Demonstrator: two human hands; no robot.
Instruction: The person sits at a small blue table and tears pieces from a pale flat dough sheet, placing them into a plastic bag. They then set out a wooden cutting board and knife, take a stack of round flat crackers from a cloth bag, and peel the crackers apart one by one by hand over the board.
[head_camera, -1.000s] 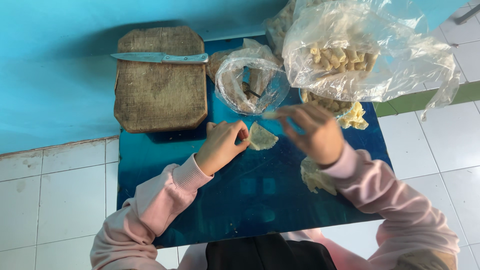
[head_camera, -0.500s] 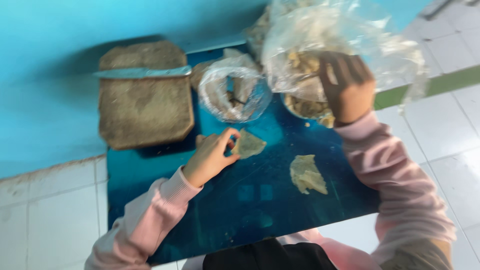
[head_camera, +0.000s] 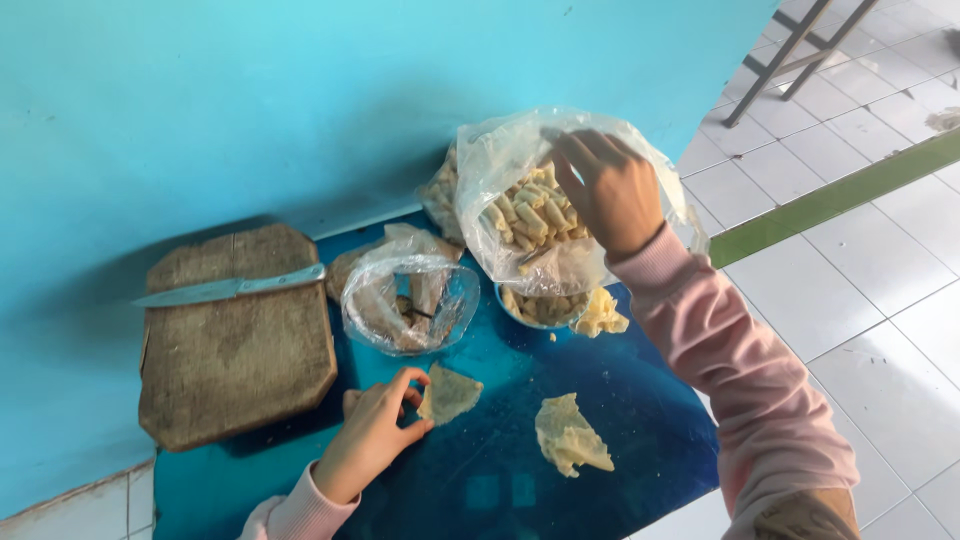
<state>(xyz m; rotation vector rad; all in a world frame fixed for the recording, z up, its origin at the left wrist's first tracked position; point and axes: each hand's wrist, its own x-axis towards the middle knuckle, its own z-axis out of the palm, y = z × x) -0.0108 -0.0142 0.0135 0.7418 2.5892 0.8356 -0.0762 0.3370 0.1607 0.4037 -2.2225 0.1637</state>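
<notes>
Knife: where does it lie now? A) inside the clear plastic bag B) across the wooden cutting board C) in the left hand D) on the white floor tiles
B: the knife lies flat across the top of the wooden cutting board, apart from both hands.

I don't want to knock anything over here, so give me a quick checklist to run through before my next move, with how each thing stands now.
1. Left hand pinning the small folded wrapper on the blue table: ok, fingertips touch its edge.
2. Right hand at the clear bag of rolled pieces: ok, on the bag; actual grip cannot tell.
3. Bag supported: cannot tell, its bottom hides the bowl beneath.
4. Knife away from both hands: ok, it lies on the wooden board.
5. Spare wrapper within reach: ok, lies loose on the table.
</notes>
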